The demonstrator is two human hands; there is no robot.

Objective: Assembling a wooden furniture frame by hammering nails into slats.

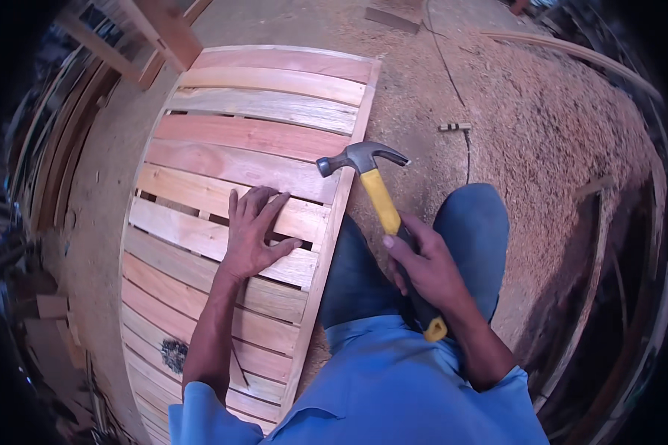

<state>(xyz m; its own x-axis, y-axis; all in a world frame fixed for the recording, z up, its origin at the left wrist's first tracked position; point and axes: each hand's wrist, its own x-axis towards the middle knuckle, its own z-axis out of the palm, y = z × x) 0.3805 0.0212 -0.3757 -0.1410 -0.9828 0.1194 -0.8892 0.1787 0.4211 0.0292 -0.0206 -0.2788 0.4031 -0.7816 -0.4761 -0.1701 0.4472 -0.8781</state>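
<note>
A long panel of pale and reddish wooden slats (260, 131), edged by a narrow rail, lies on the ground in front of me and to my left. My left hand (254, 233) rests on its middle slats with the fingers apart, by a gap between two boards. In my right hand (430, 263) is a claw hammer (379, 199) with a yellow and black handle, gripped around the lower part. The hammer's dark steel head is over the panel's right rail. A small dark heap of what look like nails (174, 356) sits on the slats beside my left forearm.
A thin dark rod (240, 363) lies on the slats near my left elbow. Wood shavings (549, 148) cover the ground at right, where a cable end with a connector (454, 127) lies. Upright timber (167, 33) stands at the panel's far left corner. Boards (67, 148) are stacked at left.
</note>
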